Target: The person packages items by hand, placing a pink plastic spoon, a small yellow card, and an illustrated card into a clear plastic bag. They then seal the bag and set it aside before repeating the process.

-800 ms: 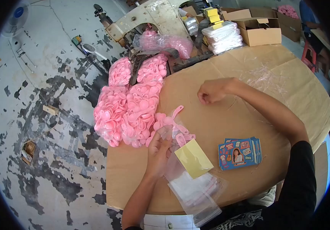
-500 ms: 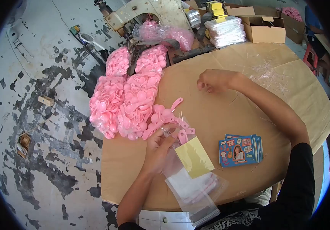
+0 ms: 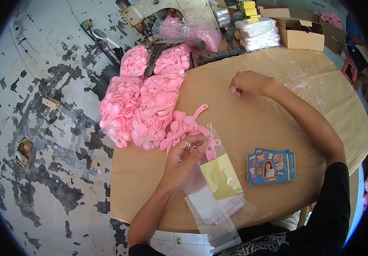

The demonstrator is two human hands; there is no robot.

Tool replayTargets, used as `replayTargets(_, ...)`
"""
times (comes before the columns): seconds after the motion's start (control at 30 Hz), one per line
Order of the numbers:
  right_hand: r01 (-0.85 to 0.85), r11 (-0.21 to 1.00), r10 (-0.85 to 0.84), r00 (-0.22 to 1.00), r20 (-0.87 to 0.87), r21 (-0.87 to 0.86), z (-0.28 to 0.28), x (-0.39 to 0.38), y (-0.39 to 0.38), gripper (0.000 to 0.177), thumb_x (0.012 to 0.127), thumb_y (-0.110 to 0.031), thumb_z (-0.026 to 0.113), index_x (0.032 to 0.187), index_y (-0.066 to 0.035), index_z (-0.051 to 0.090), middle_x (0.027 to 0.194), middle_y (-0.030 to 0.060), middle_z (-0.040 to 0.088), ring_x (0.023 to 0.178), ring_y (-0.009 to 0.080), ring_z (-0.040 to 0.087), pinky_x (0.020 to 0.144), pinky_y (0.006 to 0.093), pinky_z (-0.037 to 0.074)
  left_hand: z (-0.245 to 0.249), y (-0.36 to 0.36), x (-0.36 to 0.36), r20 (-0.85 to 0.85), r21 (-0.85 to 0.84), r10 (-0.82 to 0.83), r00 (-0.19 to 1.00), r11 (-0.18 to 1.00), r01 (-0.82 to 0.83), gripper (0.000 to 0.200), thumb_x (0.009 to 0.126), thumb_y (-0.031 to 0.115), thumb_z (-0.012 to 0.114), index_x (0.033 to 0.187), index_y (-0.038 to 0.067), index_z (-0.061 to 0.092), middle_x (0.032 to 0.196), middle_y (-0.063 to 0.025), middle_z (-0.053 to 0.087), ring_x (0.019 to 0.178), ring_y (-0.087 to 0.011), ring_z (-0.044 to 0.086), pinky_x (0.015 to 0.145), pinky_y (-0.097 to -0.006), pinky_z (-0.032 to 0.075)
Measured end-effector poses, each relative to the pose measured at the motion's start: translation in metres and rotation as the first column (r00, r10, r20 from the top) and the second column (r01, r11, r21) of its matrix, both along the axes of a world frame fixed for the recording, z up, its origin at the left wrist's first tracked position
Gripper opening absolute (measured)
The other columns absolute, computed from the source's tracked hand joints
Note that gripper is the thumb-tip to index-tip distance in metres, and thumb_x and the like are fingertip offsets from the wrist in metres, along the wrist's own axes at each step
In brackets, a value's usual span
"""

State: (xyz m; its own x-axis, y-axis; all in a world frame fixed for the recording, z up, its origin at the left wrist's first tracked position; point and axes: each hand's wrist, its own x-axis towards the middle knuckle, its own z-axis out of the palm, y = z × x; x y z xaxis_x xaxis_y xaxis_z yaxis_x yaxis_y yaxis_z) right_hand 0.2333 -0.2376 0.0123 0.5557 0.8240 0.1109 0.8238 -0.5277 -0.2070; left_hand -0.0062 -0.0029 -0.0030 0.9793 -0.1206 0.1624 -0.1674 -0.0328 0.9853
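My left hand [image 3: 185, 160] pinches a clear plastic bag [image 3: 219, 145] near its upper end; a ring shows on one finger. A plain yellow card [image 3: 221, 177] and a pink spoon [image 3: 211, 149] show through the bag's film. Beneath it more clear bags [image 3: 214, 209] lie overlapped at the table's near edge. Loose pink spoons [image 3: 177, 134] spread just beyond my left fingers. My right hand [image 3: 250, 84] is closed over the far middle of the table, its fingers curled; whatever they may hold is hidden. A stack of blue printed cards [image 3: 268, 167] lies on the right.
Bulging bags of pink spoons [image 3: 156, 109] stand along the table's left side. Thin clear strips [image 3: 303, 87] are scattered at the far right of the brown-covered table [image 3: 278, 115]. A machine [image 3: 179, 13], stacked plastic packs [image 3: 258, 34] and a cardboard box [image 3: 301, 36] stand behind. A person [image 3: 357, 47] is at far right.
My right hand has moved slightly right, its fingers now curled tighter. My left hand still grips the bag and has tilted a little. The whole view has shifted slightly.
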Motion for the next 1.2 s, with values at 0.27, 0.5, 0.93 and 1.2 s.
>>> replayTargets(0.27,0.059,0.993,-0.073,0.987,0.141,0.101,-0.016,0.052,-0.046,0.032,0.073,-0.003,0.059,0.103,-0.006,0.070,0.076,0.0128,0.065,0.073,0.0286,0.063,0.066,0.0374,0.049,0.001,-0.003,0.001,0.049,0.036,-0.031,0.998,0.999,0.030,0.024,0.094,0.003,0.055,0.118,0.000,0.058,0.110,-0.0026,0.058,0.099,-0.0104,0.055,0.082,-0.0267,0.047)
replayTargets(0.5,0.135,0.990,-0.130,0.987,-0.090,0.045,0.036,0.015,-0.043,0.033,0.086,-0.014,0.060,0.116,-0.001,0.062,0.077,0.0104,0.062,0.074,0.0218,0.062,0.069,0.0357,0.049,-0.002,0.000,0.000,0.027,0.037,-0.042,0.999,0.998,0.041,0.024,0.095,0.004,0.055,0.119,0.000,0.057,0.110,-0.0033,0.059,0.100,-0.0106,0.055,0.083,-0.0273,0.048)
replayTargets(0.93,-0.338,0.878,0.449,0.828,-0.337,0.340,0.057,-0.117,0.047,0.028,0.092,-0.023,0.062,0.112,-0.003,0.063,0.086,0.0076,0.067,0.074,0.0137,0.061,0.065,0.0306,0.050,0.008,0.005,0.002,0.036,-0.239,0.171,0.985,0.958,-0.158,0.026,0.098,0.016,0.055,0.117,-0.001,0.058,0.103,-0.0040,0.064,0.091,-0.0105,0.062,0.079,-0.0263,0.053)
replayTargets(1.2,-0.250,0.795,0.437,0.868,-0.236,0.553,0.050,-0.119,0.054,0.017,0.089,-0.012,0.065,0.103,-0.004,0.066,0.081,0.0040,0.068,0.070,0.0104,0.061,0.060,0.0265,0.048,0.012,0.003,0.003,-0.061,-0.268,0.156,0.986,0.949,-0.167,0.031,0.100,0.020,0.053,0.123,0.000,0.055,0.104,-0.0017,0.063,0.095,-0.0089,0.061,0.080,-0.0253,0.052)
